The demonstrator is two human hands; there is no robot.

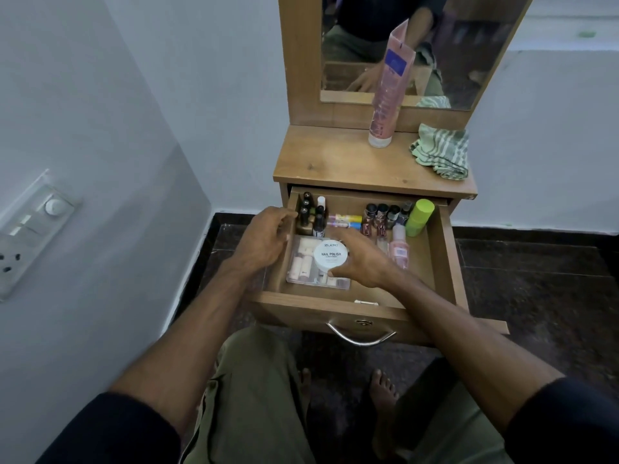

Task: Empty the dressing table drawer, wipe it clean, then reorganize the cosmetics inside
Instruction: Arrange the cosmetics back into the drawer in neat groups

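Observation:
The wooden drawer [438, 259] stands pulled out, filled with cosmetics. My right hand [363, 259] grips a round white tub labelled nail polish [330, 255], which sits on a clear plastic box [310, 272] of small pale items at the drawer's front left. My left hand [264, 236] hovers at the drawer's left wall with loosely curled fingers and holds nothing. Dark bottles [310, 214] stand at the back left. Two colourful tubes [345, 221] lie mid-back. Several nail polish bottles [382, 216], a green bottle [418, 217] and a pink bottle [398, 249] occupy the right.
A tall pink tube [388, 92] stands upright on the dressing table top [335, 162], beside a crumpled green striped cloth [440, 150]. A mirror [469, 61] rises behind. A wall switchboard [30, 226] is at the left. My bare feet [382, 386] rest on the dark floor below the drawer handle [360, 336].

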